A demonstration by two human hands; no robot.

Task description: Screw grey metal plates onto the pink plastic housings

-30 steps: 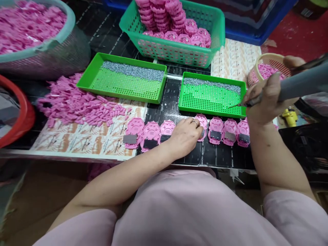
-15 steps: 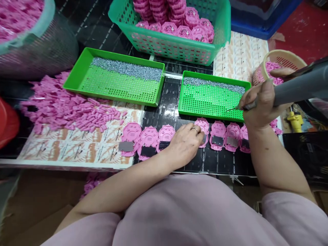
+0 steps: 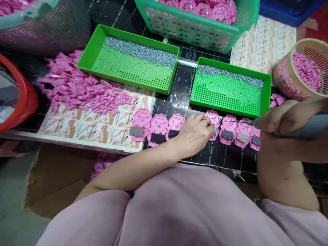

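Note:
A row of several pink plastic shells (image 3: 159,125) with dark inserts lies along the table's near edge. My left hand (image 3: 195,131), a ring on one finger, rests curled on the row and presses down on one pink shell (image 3: 214,120). My right hand (image 3: 287,118) is wrapped round a grey electric screwdriver (image 3: 311,125). Its thin bit reaches left, low over the shells just right of my left hand. Behind them stands a green perforated tray (image 3: 229,89) with a band of small silver screws along its far side.
A second green screw tray (image 3: 129,63) sits at the left, a heap of small pink parts (image 3: 84,92) beside it. A green basket of pink shells (image 3: 197,24) stands behind. A tan basket of pink pieces (image 3: 298,73) is at right, a red tub (image 3: 17,99) at left.
My right hand has come down and forward with the screwdriver, from the right green tray to just above the pink shells. My left hand has stayed on the row.

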